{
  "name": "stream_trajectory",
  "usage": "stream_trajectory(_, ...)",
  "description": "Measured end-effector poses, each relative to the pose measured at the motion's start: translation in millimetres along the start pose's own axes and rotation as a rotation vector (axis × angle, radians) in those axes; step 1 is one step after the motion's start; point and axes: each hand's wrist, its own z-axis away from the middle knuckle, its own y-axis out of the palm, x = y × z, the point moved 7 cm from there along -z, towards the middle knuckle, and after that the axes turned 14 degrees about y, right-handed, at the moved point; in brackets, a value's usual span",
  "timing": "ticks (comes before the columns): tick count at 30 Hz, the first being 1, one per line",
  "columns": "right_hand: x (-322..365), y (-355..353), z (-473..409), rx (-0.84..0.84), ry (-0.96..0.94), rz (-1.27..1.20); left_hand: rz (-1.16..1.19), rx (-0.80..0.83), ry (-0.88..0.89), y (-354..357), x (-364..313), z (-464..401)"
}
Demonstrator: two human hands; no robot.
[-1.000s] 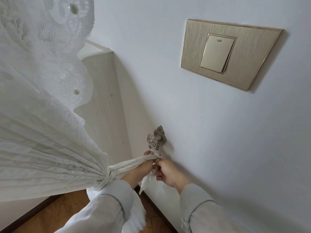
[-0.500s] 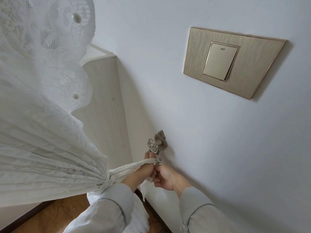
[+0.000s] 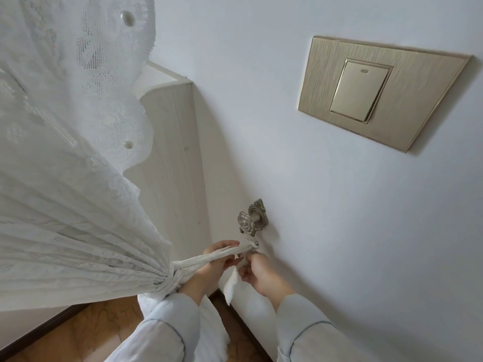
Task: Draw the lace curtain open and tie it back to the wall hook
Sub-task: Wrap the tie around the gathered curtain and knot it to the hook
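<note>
The white lace curtain (image 3: 65, 218) is gathered into a bunch at the lower left, cinched by a white fabric tie-back (image 3: 206, 259). The tie-back stretches taut to the ornate silver wall hook (image 3: 252, 218) and wraps its lower peg. My left hand (image 3: 217, 265) grips the tie-back strands just below the hook. Beside it, my right hand (image 3: 257, 276) pinches the loose end of the tie, which hangs down toward the floor.
A gold light switch plate (image 3: 379, 92) sits on the white wall at the upper right. A pale wooden panel (image 3: 172, 158) stands in the corner behind the curtain. Brown wood floor (image 3: 86, 333) and a dark baseboard lie below.
The view has tilted slightly. My right hand has pulled back a little from the hook, drawing out the loose end of the tie. The left hand keeps its grip near the hook.
</note>
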Motion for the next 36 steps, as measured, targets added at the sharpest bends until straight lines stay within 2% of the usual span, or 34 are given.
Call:
stream_trajectory(3,5,4,5,0.031,-0.021,0.039,0.007,-0.02,0.03,0,-12,-5)
stream_trajectory(10,1,4,6,0.12,0.004,0.074,-0.076,0.108,0.118,7,-26,-15)
stream_trajectory(19,2,7,8,0.188,-0.072,-0.075,-0.055,0.167,0.197,21,-38,-32)
stream_trajectory(21,2,7,9,0.181,-0.084,-0.076,-0.134,0.19,0.19,19,-38,-34)
stream_trajectory(24,3,8,10,0.173,-0.101,-0.069,-0.373,0.191,0.078,4,-22,-41)
stream_trajectory(26,3,7,10,0.167,-0.109,-0.068,-0.407,0.207,0.083,2,-18,-45)
stream_trajectory(28,3,6,8,0.154,-0.109,-0.071,-0.394,0.263,0.121,9,-16,-47)
stream_trajectory(32,4,2,9,0.11,-0.112,-0.047,-0.304,0.219,-0.049,5,-2,-43)
stream_trajectory(36,10,-3,10,0.008,-0.154,0.09,0.036,0.103,-0.195,16,5,-39)
